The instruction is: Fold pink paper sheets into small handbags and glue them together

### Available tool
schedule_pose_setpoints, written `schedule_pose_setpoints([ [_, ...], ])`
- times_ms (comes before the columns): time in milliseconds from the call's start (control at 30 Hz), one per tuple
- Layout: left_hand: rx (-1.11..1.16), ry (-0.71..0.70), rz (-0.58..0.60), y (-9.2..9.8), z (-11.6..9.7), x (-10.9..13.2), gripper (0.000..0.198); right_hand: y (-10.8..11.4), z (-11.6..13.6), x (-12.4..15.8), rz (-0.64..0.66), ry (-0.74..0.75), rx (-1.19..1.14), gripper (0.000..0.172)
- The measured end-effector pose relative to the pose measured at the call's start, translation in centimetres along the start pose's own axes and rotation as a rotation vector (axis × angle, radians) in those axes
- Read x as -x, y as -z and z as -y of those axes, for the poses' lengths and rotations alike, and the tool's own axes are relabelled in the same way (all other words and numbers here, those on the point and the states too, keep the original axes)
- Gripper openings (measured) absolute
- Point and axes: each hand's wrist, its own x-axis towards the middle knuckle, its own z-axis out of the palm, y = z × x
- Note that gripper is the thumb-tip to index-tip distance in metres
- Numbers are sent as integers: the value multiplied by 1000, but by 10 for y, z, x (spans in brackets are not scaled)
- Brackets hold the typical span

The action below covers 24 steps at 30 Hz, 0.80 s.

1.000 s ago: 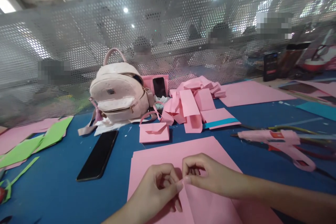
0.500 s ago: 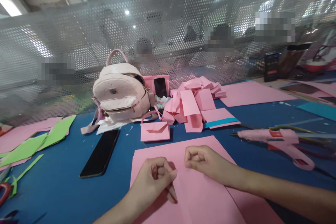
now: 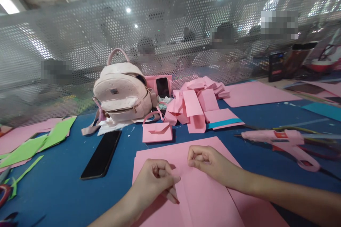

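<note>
Pink paper (image 3: 210, 198) lies in front of me on the blue table, with a narrow fold-like line running down its middle. At the left side of that line is my left hand (image 3: 157, 181), its thumb and curled fingers closed at the paper's edge. My right hand (image 3: 205, 163) rests over the paper's upper part, thumb and index finger pinched together; anything between those fingertips is hidden. Just beyond the sheets stands a small pink paper handbag (image 3: 157, 133) with a loop handle. A pink glue gun (image 3: 279, 140) lies to the right of my right hand.
A black phone (image 3: 101, 156) lies on the left, before a pale pink backpack (image 3: 119, 92). Folded pink paper pieces (image 3: 194, 106) are heaped behind the handbag. Green paper sheets (image 3: 48, 145) and red-handled scissors (image 3: 4, 193) sit far left. A perforated metal screen (image 3: 170, 17) spans the back.
My left thumb has shifted very slightly right along the paper. My right hand keeps its pinched shape in nearly the same place, and the view has tilted a little.
</note>
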Motion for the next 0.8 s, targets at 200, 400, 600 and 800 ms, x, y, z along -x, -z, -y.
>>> schedule_pose_setpoints([
  [200,-14,56,30,-1,-5,1,42,1,0,0,-25,15,11,30],
  [400,-13,27,-49,3,-8,1,40,8,6,-3,-21,91,-65,35],
  [600,-6,-5,-116,12,-13,-1,43,12,5,-8,-103,-12,-85,47],
  [800,8,-30,-111,12,-10,-2,42,10,7,-7,-149,2,18,45],
])
